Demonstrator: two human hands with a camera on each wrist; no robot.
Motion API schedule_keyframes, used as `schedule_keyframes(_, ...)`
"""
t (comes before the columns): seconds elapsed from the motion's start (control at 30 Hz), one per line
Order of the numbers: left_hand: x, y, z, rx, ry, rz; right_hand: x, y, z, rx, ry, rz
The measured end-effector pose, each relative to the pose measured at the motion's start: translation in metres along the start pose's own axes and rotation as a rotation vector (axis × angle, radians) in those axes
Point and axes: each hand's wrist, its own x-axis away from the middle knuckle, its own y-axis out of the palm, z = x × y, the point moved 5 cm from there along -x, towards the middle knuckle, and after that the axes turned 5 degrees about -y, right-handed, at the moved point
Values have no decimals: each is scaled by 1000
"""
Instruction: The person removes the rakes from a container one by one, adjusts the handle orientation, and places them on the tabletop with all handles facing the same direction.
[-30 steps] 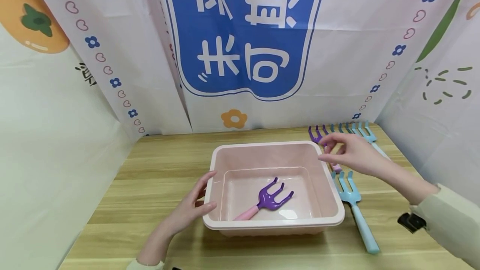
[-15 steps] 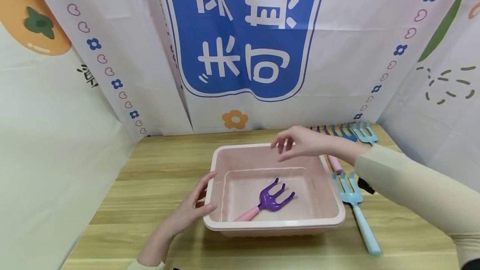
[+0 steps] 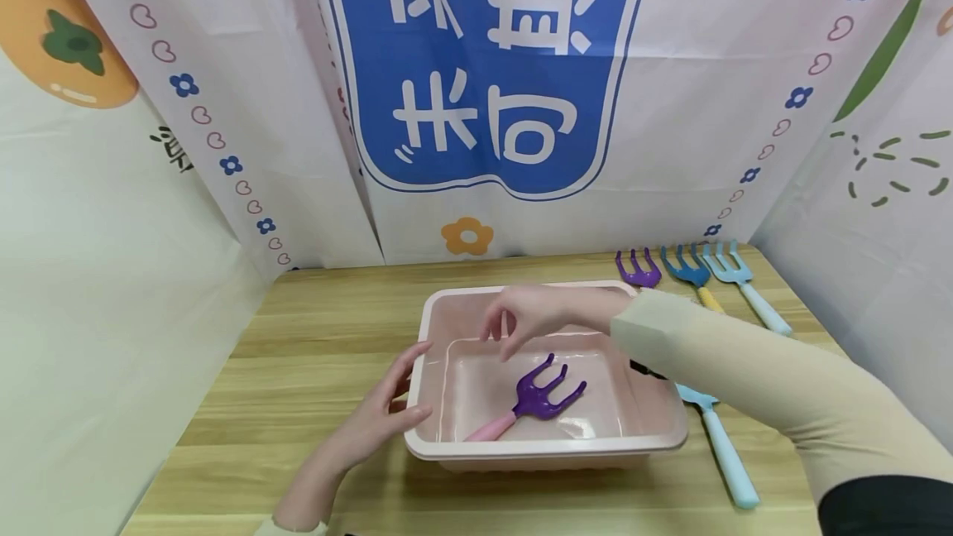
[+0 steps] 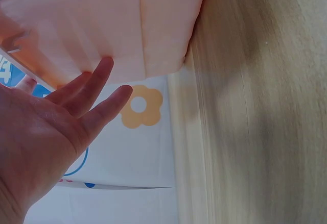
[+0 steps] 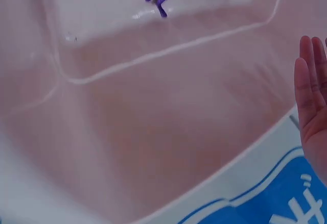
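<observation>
The pink plastic basin (image 3: 521, 442) stands on the wooden table, and a purple hand rake (image 3: 538, 397) with a pink handle lies inside it. My left hand (image 3: 375, 420) is at the basin's left side, fingers extended; in the left wrist view the fingertips (image 4: 106, 63) are right at its outer wall. Over the basin's inside, behind the rake, hangs my right hand (image 3: 524, 317), fingers pointing down and holding nothing. In the right wrist view the rake's purple tines (image 5: 161, 7) show at the top and the right hand (image 5: 314, 106) at the right edge.
Beyond the basin's back right corner lie a purple rake (image 3: 639, 275), a blue rake with a yellow handle (image 3: 688, 271) and a light blue rake (image 3: 763, 304). Another light blue rake (image 3: 725, 453) lies right of the basin, its tines behind the sleeve. A printed cloth (image 3: 648, 222) encloses the table.
My right hand has moved left from beside the basin's right rim to over its inside, and lower. The left hand stays at the left rim; the rake in the basin has not moved.
</observation>
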Motion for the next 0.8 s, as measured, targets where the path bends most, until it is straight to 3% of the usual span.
schedule_keyframes(0.5, 0, 0, 0, -18, -10, 5, -25, 57, 17, 42, -4, -136)
schedule_keyframes(0.8, 0, 0, 1, -22, -5, 7, -28, 84, 30, -125, 78, -153)
